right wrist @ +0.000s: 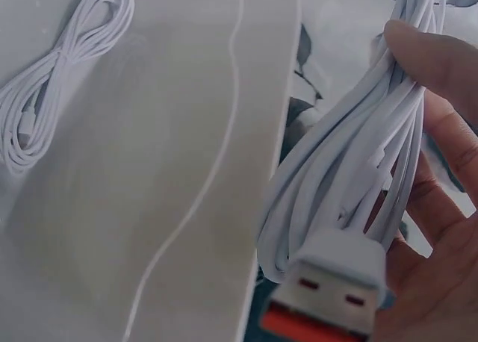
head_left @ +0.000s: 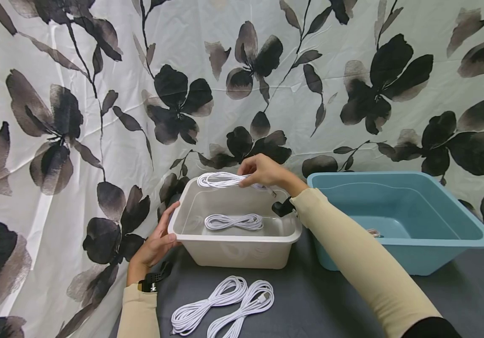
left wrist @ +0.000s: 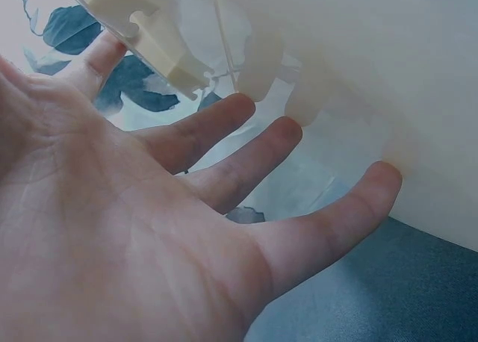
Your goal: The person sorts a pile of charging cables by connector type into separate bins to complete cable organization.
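Note:
My right hand (head_left: 267, 172) pinches a coiled white USB cable (head_left: 221, 180) above the far rim of a beige bin (head_left: 242, 256). In the right wrist view the thumb presses on the bundle's waist, and the USB plug (right wrist: 326, 286), with its red-orange insert, faces the camera. A second coiled white cable (head_left: 233, 222) lies on the floor of that bin. My left hand (head_left: 156, 249) rests against the bin's left side. The left wrist view has its extended fingertips (left wrist: 278, 137) touching the outer wall.
Two more coiled white cables (head_left: 208, 305) lie on the grey table (head_left: 305, 300) in front of the beige bin. To the right stands a larger blue bin (head_left: 419, 256), a small bit of cable visible in it. A floral curtain (head_left: 208, 28) hangs behind.

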Demonstrator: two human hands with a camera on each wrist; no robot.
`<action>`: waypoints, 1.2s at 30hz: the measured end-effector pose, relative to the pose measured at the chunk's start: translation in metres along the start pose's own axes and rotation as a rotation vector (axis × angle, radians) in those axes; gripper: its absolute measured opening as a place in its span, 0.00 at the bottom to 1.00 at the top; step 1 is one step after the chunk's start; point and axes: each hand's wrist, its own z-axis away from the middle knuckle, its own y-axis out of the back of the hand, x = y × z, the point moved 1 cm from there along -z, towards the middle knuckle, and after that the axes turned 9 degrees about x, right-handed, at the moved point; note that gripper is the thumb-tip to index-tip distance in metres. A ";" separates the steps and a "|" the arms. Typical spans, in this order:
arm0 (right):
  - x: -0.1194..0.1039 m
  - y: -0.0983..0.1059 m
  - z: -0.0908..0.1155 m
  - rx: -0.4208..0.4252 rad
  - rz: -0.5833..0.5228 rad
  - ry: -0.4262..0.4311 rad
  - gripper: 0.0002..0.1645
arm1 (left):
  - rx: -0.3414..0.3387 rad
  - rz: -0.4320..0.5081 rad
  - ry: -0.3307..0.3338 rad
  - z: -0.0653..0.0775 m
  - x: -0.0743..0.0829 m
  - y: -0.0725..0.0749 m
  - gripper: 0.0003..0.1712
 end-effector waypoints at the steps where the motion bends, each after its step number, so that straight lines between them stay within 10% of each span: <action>1: 0.001 -0.003 -0.002 -0.002 0.002 -0.004 0.12 | 0.002 0.000 0.002 0.000 0.000 0.000 0.52; 36: 0.025 -0.056 -0.017 -0.018 0.303 -0.076 0.08 | -0.002 0.021 0.009 -0.001 -0.001 0.002 0.54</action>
